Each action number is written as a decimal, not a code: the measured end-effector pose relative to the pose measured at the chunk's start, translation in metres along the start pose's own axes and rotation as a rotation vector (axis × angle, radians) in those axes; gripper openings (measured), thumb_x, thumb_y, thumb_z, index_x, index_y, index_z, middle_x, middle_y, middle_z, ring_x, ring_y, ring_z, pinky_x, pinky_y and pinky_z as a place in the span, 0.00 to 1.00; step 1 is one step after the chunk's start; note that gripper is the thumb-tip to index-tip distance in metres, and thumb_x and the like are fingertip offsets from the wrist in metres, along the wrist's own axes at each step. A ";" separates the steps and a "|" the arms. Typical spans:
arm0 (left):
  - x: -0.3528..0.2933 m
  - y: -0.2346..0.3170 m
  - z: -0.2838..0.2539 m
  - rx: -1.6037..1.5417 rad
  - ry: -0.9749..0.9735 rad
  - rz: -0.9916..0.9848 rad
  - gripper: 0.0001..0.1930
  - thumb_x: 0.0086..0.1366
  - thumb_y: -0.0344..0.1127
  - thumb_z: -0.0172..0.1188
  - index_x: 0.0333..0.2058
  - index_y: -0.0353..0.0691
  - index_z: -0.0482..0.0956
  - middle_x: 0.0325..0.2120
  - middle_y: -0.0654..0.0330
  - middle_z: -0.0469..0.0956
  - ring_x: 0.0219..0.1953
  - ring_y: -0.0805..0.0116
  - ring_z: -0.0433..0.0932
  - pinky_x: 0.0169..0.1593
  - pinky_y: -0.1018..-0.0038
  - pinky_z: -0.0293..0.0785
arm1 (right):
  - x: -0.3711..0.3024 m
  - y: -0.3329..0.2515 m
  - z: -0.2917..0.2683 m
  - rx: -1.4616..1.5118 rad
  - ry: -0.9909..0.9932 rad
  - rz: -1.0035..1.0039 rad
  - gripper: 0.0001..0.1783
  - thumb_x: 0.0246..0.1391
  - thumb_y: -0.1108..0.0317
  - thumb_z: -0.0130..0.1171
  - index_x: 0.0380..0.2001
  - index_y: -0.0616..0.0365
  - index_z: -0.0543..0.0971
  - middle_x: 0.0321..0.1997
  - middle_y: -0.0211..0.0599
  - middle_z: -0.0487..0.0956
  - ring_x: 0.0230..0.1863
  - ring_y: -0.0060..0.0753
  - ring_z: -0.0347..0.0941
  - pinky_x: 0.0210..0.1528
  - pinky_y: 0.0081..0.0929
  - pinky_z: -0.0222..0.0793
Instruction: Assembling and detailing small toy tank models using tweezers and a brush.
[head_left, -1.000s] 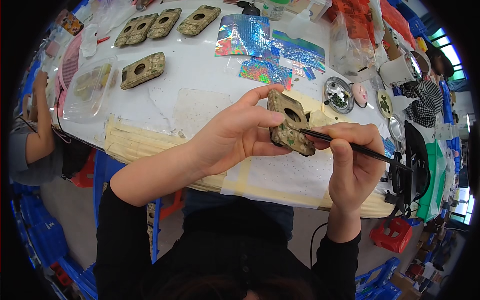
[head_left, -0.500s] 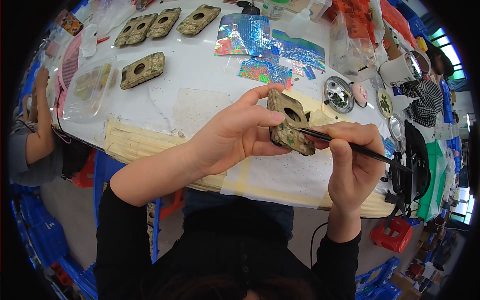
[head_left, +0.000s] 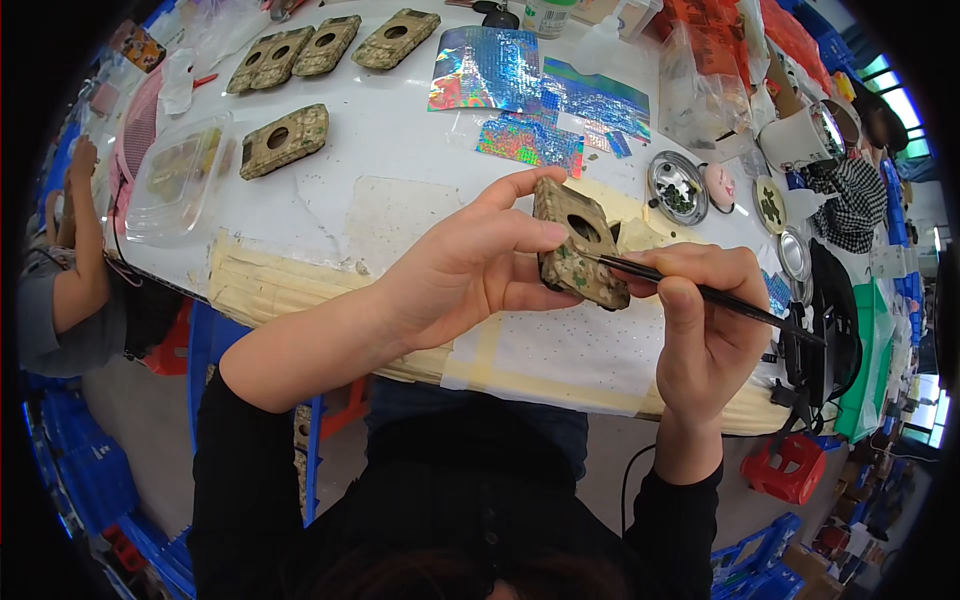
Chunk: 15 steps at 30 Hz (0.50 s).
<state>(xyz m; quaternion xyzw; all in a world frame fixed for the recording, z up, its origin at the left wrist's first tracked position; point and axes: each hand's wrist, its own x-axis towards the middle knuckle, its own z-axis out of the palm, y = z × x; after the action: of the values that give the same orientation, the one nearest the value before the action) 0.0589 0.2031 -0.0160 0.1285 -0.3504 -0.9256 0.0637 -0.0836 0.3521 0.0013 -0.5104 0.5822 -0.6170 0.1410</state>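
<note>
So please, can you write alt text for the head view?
A left hand holds a speckled block with a square hole while the right hand touches it with a thin brush. Similar blocks lie on the white table.

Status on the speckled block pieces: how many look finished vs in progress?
Apparently done: four mottled olive rectangular blocks with holes lie on the white table. In hand: the left hand holds a fifth mottled block while the right hand works it with a thin black brush. What remains can't be told; no untreated blanks show.
</note>
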 end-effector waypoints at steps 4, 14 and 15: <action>0.000 0.000 0.000 -0.001 -0.003 -0.003 0.30 0.64 0.37 0.48 0.63 0.45 0.50 0.55 0.54 0.65 0.54 0.62 0.72 0.54 0.66 0.73 | 0.001 0.000 0.000 0.001 -0.003 -0.010 0.06 0.51 0.76 0.62 0.33 0.65 0.77 0.34 0.40 0.78 0.36 0.28 0.73 0.41 0.23 0.67; 0.000 0.000 -0.001 -0.002 -0.001 -0.004 0.30 0.64 0.37 0.48 0.63 0.45 0.50 0.55 0.53 0.65 0.54 0.62 0.72 0.54 0.66 0.74 | 0.000 0.000 0.001 0.017 -0.020 -0.036 0.07 0.51 0.77 0.62 0.34 0.65 0.76 0.34 0.41 0.79 0.38 0.30 0.75 0.43 0.24 0.68; 0.000 0.000 -0.002 -0.003 -0.005 -0.005 0.30 0.64 0.37 0.48 0.63 0.45 0.49 0.56 0.53 0.65 0.54 0.62 0.72 0.54 0.66 0.74 | 0.000 0.000 0.001 0.024 -0.013 -0.064 0.07 0.52 0.75 0.61 0.34 0.65 0.75 0.34 0.42 0.79 0.38 0.30 0.75 0.43 0.24 0.68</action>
<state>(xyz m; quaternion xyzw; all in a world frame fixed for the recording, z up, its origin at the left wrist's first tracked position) 0.0597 0.2022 -0.0170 0.1272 -0.3489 -0.9265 0.0608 -0.0828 0.3512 0.0010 -0.5308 0.5574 -0.6248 0.1310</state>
